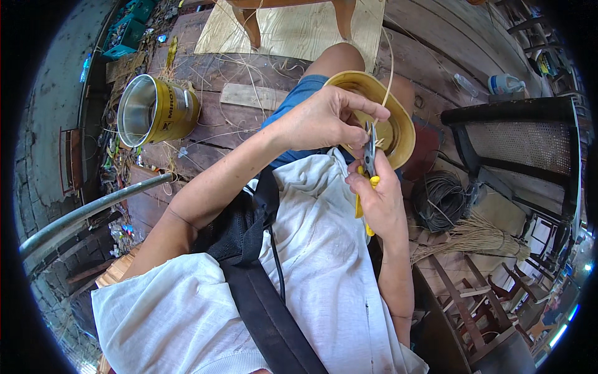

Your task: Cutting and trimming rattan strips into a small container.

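My left hand (333,118) pinches a pale, thin cane strand (390,65), which rises from the fingertips toward the far side. Closed around yellow-handled pliers (370,156), my right hand (381,198) holds their jaws up beside the left fingertips. Whether the jaws touch the strand is hard to make out. Beneath both hands, a yellowish oval basin (403,124) rests by my lap, with short pale bits in it. The left hand hides part of its near left side.
A yellow metal bucket (177,115) stands on the plank floor at left, near a metal pipe (93,209). Loose strands lie about. To the right are a black-framed chair (517,143), coiled dark cord (442,199) and a cane bundle (479,240). Wooden furniture legs (344,19) stand ahead.
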Action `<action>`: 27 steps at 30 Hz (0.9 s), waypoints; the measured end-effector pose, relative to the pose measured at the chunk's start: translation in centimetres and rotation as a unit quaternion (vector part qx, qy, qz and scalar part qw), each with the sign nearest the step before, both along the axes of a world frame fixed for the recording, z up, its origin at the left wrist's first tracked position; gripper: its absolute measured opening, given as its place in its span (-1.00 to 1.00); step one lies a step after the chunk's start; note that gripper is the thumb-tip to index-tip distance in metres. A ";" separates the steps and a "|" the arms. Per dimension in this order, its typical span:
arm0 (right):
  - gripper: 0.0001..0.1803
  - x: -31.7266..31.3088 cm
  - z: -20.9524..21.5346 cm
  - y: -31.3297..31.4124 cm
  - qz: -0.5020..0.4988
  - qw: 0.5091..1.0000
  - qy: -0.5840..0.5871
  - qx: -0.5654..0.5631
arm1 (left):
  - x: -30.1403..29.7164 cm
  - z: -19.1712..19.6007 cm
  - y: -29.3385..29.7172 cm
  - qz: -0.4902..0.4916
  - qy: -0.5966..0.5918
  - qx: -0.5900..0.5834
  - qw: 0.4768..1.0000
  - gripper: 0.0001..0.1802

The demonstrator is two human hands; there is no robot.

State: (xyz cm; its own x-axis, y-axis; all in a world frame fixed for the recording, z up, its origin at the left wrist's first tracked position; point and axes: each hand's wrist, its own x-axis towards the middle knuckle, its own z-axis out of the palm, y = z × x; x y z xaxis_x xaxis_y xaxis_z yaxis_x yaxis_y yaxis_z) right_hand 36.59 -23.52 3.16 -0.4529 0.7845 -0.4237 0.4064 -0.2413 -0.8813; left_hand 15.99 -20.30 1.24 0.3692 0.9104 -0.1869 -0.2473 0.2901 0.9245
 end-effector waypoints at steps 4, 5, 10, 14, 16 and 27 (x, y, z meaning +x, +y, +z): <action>-0.70 0.2 -0.2 0.0 0.004 1.000 0.022 -0.011 | 0.1 0.5 0.0 -0.006 0.011 0.000 1.000 -0.52; -0.70 0.2 -0.3 -0.1 0.003 1.000 0.021 -0.011 | 0.1 0.5 0.0 -0.007 0.010 -0.001 1.000 -0.52; -0.82 0.1 0.2 -0.6 -0.072 0.994 0.063 -0.054 | 0.3 1.1 0.0 -0.023 -0.010 -0.004 1.000 -0.50; -0.74 1.2 -0.2 -1.2 -0.076 0.995 0.039 -0.053 | 0.4 0.1 0.6 -0.035 0.025 0.008 0.999 -0.55; -0.77 1.6 0.2 -1.4 -0.105 0.992 0.020 -0.065 | 0.5 -0.7 0.7 -0.011 0.195 0.147 0.970 -0.60; -0.76 0.8 0.2 -1.2 -0.064 0.995 0.043 -0.056 | 0.2 -0.1 0.4 0.045 0.046 0.000 0.998 -0.63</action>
State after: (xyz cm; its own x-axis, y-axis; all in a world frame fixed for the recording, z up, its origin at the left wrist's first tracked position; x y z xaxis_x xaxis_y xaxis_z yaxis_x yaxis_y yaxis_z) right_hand 37.35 -24.68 3.35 -0.3908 0.7886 -0.4748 0.2897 -0.3843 -0.8766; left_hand 16.23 -19.92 1.11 0.2672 0.9392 -0.2154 -0.1863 0.2697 0.9447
